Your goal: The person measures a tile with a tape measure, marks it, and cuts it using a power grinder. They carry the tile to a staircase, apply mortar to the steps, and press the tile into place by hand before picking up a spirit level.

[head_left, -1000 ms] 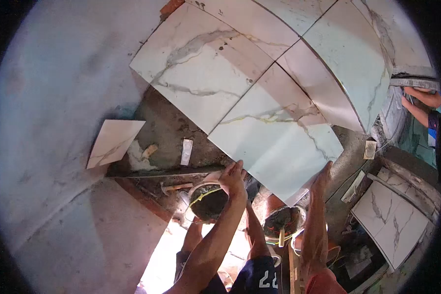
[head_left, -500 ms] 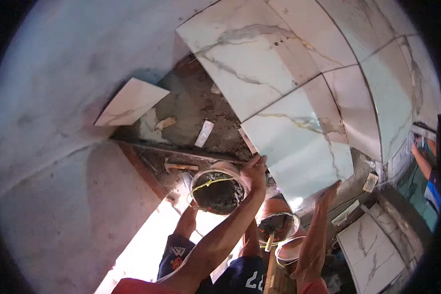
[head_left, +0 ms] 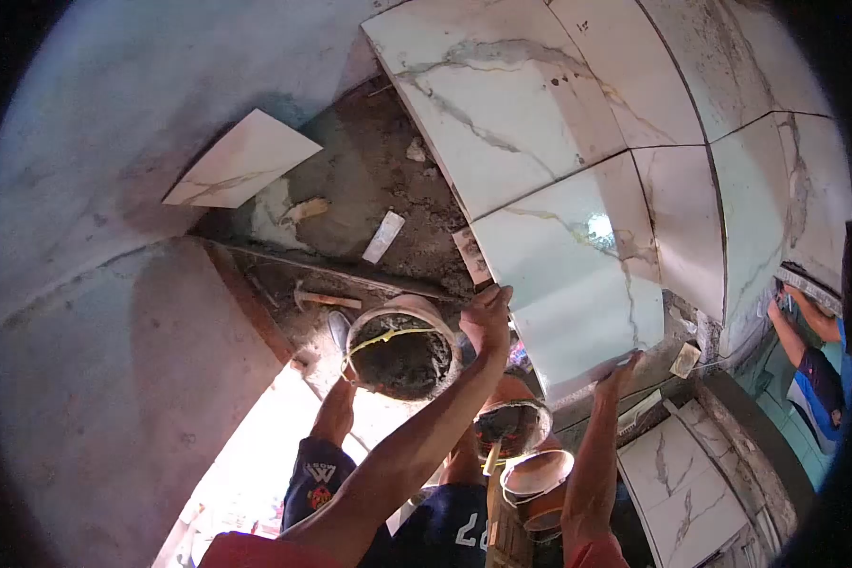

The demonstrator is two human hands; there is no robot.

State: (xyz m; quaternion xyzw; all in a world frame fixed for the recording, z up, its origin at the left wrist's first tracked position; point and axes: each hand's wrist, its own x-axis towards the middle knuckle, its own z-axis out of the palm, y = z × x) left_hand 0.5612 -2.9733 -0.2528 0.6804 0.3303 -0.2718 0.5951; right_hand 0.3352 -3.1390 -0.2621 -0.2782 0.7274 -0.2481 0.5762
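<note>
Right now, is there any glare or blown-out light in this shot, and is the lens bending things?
Head view: a glare spot sits on the held marble tile; the sunlit patch at lower left is blown out; the fisheye bends the tile joints and blackens the corners.

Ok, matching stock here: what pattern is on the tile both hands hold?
White tile with grey and tan marble veins; the head view shows it.

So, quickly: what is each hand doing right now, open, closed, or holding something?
Left hand: closed on the near corner of the tile.
Right hand: gripping the tile's lower edge.
</note>
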